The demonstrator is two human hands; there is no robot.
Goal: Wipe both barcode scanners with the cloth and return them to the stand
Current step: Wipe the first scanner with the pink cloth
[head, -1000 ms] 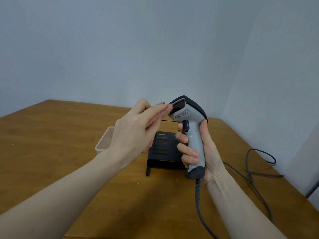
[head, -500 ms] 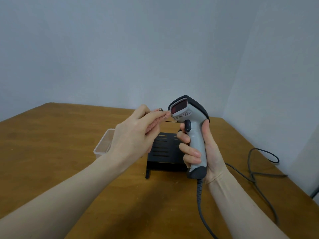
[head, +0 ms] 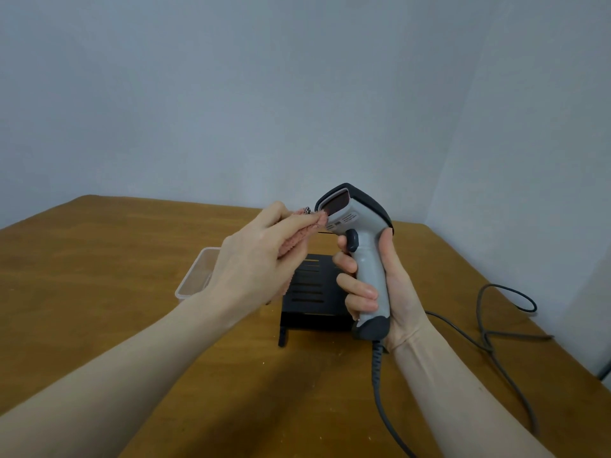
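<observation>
Left hand [head: 254,259], cloth [head: 297,234] against scanner [head: 360,246].

Two plain pale grey-blue walls [head: 231,94] meet in a corner right of centre; the right-hand wall [head: 529,143] reads slightly lighter. Both are bare and matte. A wooden table [head: 99,259] with a warm brown top fills the lower frame, its far edge against the walls. Light is soft and even. Faint shadows fall on the tabletop near the front.
</observation>
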